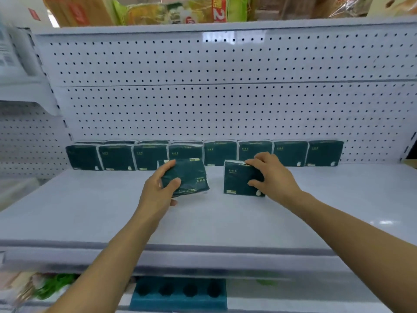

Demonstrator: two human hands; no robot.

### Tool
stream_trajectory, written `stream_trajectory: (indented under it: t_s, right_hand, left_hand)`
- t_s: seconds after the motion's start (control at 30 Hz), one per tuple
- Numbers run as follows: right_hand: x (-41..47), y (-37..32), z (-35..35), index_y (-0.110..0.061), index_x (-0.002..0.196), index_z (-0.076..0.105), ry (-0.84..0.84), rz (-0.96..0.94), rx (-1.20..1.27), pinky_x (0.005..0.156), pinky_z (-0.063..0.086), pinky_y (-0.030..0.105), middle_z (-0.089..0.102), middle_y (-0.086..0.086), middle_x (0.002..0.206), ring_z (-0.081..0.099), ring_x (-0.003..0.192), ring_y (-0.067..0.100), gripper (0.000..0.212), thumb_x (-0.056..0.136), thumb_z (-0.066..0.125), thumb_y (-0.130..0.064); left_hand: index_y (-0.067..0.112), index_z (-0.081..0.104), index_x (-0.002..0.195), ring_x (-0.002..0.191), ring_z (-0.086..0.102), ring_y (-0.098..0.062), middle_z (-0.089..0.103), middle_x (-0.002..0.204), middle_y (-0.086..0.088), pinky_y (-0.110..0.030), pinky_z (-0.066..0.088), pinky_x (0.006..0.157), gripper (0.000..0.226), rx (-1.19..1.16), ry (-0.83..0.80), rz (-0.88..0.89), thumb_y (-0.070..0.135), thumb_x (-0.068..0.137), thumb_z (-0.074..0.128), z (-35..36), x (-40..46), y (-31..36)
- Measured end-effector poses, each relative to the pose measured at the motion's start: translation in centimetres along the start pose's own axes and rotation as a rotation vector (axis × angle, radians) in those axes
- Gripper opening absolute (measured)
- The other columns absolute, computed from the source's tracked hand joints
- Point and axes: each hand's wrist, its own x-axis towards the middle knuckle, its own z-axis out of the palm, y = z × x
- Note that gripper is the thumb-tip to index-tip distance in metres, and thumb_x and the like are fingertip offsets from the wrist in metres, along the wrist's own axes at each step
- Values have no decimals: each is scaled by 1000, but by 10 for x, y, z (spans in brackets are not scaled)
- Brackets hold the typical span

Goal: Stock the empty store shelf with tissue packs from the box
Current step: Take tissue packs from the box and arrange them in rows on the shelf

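Observation:
A row of several dark green tissue packs stands upright against the white pegboard back of the shelf. My left hand grips a tilted dark green tissue pack just above the shelf, in front of the row. My right hand holds a second tissue pack upright on the shelf, thumb on its front and fingers over its top edge. The box is out of view.
The pegboard wall rises behind the row. Wrapped goods sit on the shelf above. A teal package lies on the shelf below. A neighbouring white shelf unit stands at the left.

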Motion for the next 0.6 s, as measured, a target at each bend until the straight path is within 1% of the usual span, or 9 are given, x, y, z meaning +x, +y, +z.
stream_trajectory:
  t_s: [0.07,0.13,0.2,0.27,0.3,0.37,0.47,0.6]
  right_hand:
    - [23,-1,15,-24,138,48,21,-10,-19,82,52,35,44,-3,133,36,122,16,57,86,70,-29]
    - [42,-3,29,-24,139,47,30,-19,-18,81,53,36,44,-2,133,35,123,17,57,87,70,-29]
    - [59,-5,41,-23,139,47,37,-18,-27,81,54,37,42,-1,135,33,127,18,58,87,70,-28]
    - [74,-7,51,-23,139,47,55,-15,-40,81,54,38,40,1,138,32,130,19,58,86,70,-26]
    - [80,-8,55,-22,139,48,67,-16,-44,80,53,39,40,2,139,32,131,20,58,85,71,-26]
    - [89,-9,61,-20,137,50,84,-23,-56,77,52,37,41,3,138,34,129,21,57,85,71,-25]
    - [100,-12,67,-18,137,50,105,-43,-81,76,48,35,42,5,137,34,128,23,56,85,70,-25]
    - [109,-12,75,-15,135,53,135,-79,-93,79,50,37,45,7,135,38,125,25,56,83,72,-22]
  left_hand:
    - [48,41,141,102,63,-16,51,135,5,-36,60,73,59,16,-33,-1,12,97,59,-5,14,-6]
    - [56,28,143,104,63,-17,48,138,3,-29,59,67,72,28,-73,-21,14,95,62,-10,28,-11]
    - [56,20,146,101,64,-14,49,133,1,-20,55,60,79,40,-93,-54,16,94,65,-13,40,-15]
    - [51,18,149,92,66,-11,56,124,1,-17,53,57,81,34,-100,-96,16,93,66,-15,50,-17]
    - [49,18,150,91,67,-12,58,122,1,-19,54,57,82,25,-105,-115,16,92,67,-16,55,-19]
    - [44,20,151,94,68,-18,59,120,1,-25,58,62,81,9,-108,-148,17,91,68,-17,62,-22]
    - [37,23,151,97,68,-20,56,126,-2,-32,59,70,80,-7,-100,-189,17,90,70,-19,70,-25]
    - [33,25,150,98,68,-20,56,124,0,-33,60,70,80,-31,-110,-197,16,88,72,-19,76,-27]
